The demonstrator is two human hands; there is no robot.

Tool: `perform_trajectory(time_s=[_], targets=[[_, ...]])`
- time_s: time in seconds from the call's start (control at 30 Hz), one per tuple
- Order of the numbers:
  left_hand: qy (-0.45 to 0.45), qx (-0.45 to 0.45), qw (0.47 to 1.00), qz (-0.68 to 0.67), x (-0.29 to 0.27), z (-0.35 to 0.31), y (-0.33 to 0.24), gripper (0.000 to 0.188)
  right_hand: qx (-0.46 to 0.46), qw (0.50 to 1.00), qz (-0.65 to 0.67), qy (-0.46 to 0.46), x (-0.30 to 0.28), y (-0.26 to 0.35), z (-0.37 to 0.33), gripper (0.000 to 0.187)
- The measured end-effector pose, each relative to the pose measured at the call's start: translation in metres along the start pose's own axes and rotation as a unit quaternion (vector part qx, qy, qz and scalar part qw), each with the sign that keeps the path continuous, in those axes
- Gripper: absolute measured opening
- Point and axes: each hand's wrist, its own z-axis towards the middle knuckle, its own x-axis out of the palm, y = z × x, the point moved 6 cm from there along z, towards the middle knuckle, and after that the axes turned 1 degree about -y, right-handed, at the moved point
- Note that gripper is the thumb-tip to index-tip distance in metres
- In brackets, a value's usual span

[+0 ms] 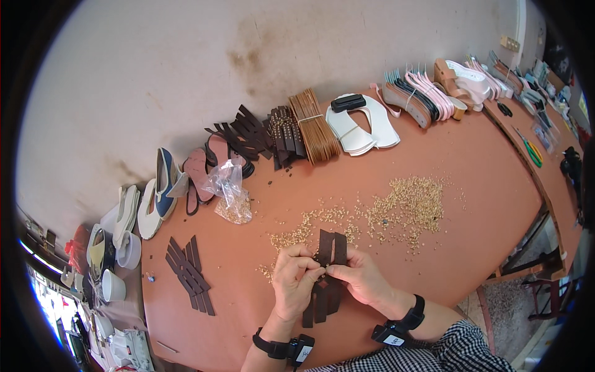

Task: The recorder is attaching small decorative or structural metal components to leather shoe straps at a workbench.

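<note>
A dark brown slotted strap piece (pixel 333 246), perhaps a shoe upper, is between my two hands above the near middle of the table. My left hand (pixel 292 282) is closed, its thumb and forefinger pinched together at the strap's middle; anything tiny between those tips is too small to make out. My right hand (pixel 367 279) grips the strap from the right, its thumb pressed close to the left fingertips. Small gold-coloured studs (pixel 406 208) lie scattered just beyond my hands. To the left lies a stack of similar dark strap pieces (pixel 189 274).
Along the wall stand a clear plastic bag of studs (pixel 234 208), studded dark straps (pixel 287 136), a tied brown bundle (pixel 314 127), white shoe-shaped sheets (pixel 381 127) and pink soles (pixel 431 96). Green-handled pliers (pixel 533 153) lie far right. White bowls (pixel 113 286) stand left.
</note>
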Motion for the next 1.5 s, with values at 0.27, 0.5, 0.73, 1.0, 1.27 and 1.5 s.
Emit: perform_trajectory(time_s=[0.27, 0.5, 0.73, 1.0, 1.27, 1.5], targets=[[0.032, -0.001, 0.998, -0.045, 0.001, 0.002, -0.004, 0.016, 0.019, 0.999, -0.018, 0.020, 0.001, -0.001, 0.000, 0.006], [0.044, -0.077, 0.993, -0.082, 0.001, 0.001, 0.014, 0.013, 0.010, 0.998, -0.059, 0.033, -0.008, -0.006, 0.005, 0.010], [0.036, -0.140, 0.971, -0.191, 0.006, -0.002, 0.016, 0.017, 0.009, 0.994, -0.104, 0.030, -0.004, 0.003, 0.004, 0.012], [0.021, -0.136, 0.968, -0.210, 0.004, -0.004, 0.024, 0.022, 0.002, 0.996, -0.088, 0.011, -0.002, 0.007, 0.001, 0.010], [-0.030, -0.162, 0.960, -0.226, 0.004, -0.002, 0.013, 0.029, -0.002, 0.993, -0.111, 0.049, -0.006, 0.006, 0.005, 0.012], [-0.026, -0.203, 0.943, -0.262, 0.004, -0.004, 0.018, 0.032, 0.035, 0.990, -0.119, 0.063, -0.004, 0.007, 0.004, 0.013]])
